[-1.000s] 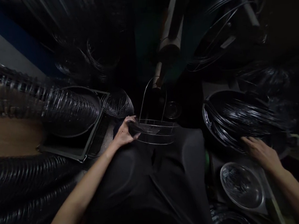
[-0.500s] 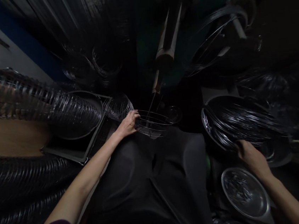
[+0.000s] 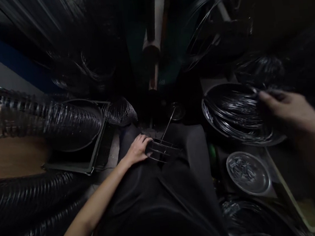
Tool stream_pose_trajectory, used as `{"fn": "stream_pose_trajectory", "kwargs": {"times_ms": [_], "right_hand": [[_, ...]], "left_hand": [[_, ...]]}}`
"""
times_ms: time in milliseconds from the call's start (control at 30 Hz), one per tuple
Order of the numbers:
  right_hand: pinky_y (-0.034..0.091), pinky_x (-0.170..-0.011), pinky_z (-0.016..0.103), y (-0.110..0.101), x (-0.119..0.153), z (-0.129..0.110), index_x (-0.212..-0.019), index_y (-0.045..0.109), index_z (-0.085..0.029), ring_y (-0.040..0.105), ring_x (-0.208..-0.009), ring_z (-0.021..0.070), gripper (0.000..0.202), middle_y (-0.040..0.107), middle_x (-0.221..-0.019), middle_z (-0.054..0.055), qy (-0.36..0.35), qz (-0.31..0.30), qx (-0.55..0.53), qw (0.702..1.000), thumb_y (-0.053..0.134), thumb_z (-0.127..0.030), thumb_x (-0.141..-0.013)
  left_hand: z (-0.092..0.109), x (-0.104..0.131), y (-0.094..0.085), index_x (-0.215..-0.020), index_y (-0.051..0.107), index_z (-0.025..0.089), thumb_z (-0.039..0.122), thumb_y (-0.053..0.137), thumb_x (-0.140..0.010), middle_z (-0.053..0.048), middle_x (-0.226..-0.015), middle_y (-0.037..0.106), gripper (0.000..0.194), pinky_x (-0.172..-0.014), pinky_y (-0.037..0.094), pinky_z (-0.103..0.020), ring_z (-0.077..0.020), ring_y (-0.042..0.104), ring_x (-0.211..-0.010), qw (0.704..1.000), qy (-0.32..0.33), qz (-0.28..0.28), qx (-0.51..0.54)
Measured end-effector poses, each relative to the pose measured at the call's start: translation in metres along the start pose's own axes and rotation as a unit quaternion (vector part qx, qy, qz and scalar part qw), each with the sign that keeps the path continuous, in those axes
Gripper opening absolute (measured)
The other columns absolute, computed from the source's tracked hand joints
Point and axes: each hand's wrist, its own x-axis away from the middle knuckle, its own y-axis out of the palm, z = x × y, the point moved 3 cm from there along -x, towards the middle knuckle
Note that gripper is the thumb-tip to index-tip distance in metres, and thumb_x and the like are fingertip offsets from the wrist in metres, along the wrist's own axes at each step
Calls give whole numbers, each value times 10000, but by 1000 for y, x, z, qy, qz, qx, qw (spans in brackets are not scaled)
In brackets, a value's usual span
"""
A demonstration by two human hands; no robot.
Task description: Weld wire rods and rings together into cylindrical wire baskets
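Observation:
My left hand (image 3: 140, 148) is closed on the side of a small wire frame (image 3: 163, 147), held over the dark apron (image 3: 165, 192) on my lap. A thin rod slants up from the frame. Out to the right, my right hand (image 3: 281, 105) is raised above the edge of a round pan (image 3: 272, 141) full of shiny bent wires (image 3: 235, 109). Its thumb and fingers are pinched at a small bright tip, too blurred to make out.
At the left, a long stack of wire rings (image 3: 33, 112) leans into a bowl over a grey crate (image 3: 88, 168). Coiled wire (image 3: 120, 112) lies beyond my left hand. A dish of small metal pieces (image 3: 259, 180) is at lower right. Dark machinery (image 3: 155, 32) stands ahead.
My right hand has moved up and outward from the pan's near edge. My left hand has come slightly lower with the wire frame, which is now tilted differently. The camera view has shifted.

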Motion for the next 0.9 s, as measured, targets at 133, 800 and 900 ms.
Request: {"fn": "stream_pose_trajectory", "kwargs": {"times_ms": [133, 800, 900], "right_hand": [[225, -366, 182, 2, 20, -73, -650, 468, -202, 275, -446, 53, 211, 336, -583, -34, 115, -138, -276, 944, 677, -219, -676], [399, -608, 229, 83, 73, -151, -889, 578, -164, 506, -687, 67, 376, 547, -857, 24, -8, -159, -306, 938, 230, -279, -969], [410, -559, 258, 103, 100, -114, -900, 610, -166, 521, -651, 137, 319, 548, -686, 18, -51, -199, -190, 960, 473, -453, -873]], "left_hand": [[1, -16, -18, -1125, 483, 182, 269, 660, -703, -83, -1063, 542, 465, -919, 443, -410, -246, 506, -1019, 999, -35, 0, 40], [125, -126, -101, -1053, 608, 161, 413, 367, -952, -2, -696, 541, 363, -659, 471, -250, -107, 543, -628, 842, -24, 34, 538], [111, -152, -101, -1029, 594, 122, 381, 347, -967, 46, -566, 387, 363, -509, 385, -191, -49, 381, -454, 753, -70, 41, 653]]}}
